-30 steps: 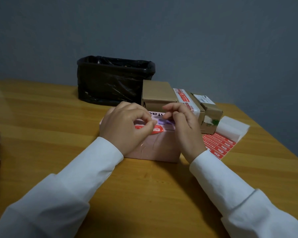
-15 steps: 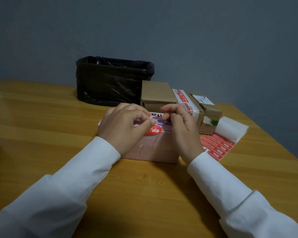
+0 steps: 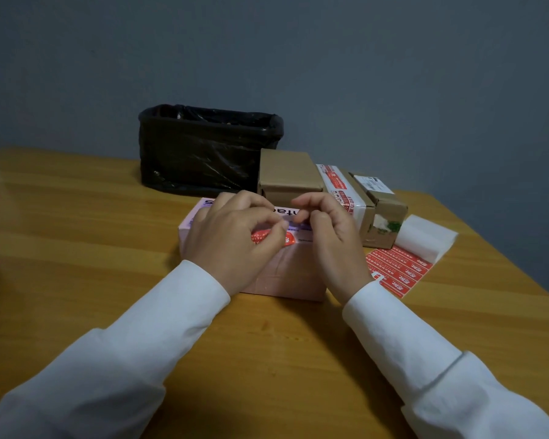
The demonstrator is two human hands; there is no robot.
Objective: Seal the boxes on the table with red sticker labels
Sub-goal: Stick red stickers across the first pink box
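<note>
A wooden table (image 3: 76,232) stands against a grey-blue wall. Both hands rest on top of a pink box (image 3: 286,274) lying directly under them. The left hand (image 3: 232,236) curls its fingers, the thumb pressing a red sticker label (image 3: 268,237) onto the box's near top edge. The right hand (image 3: 330,236) is curled too, thumb and forefinger pinched together just beside the label; whether they grip anything cannot be told. Beyond the hands stand a brown cardboard box (image 3: 287,175), two taped boxes (image 3: 362,204) and a black lined bin (image 3: 206,147). Right of the right hand lies a sheet of red labels (image 3: 400,270).
</note>
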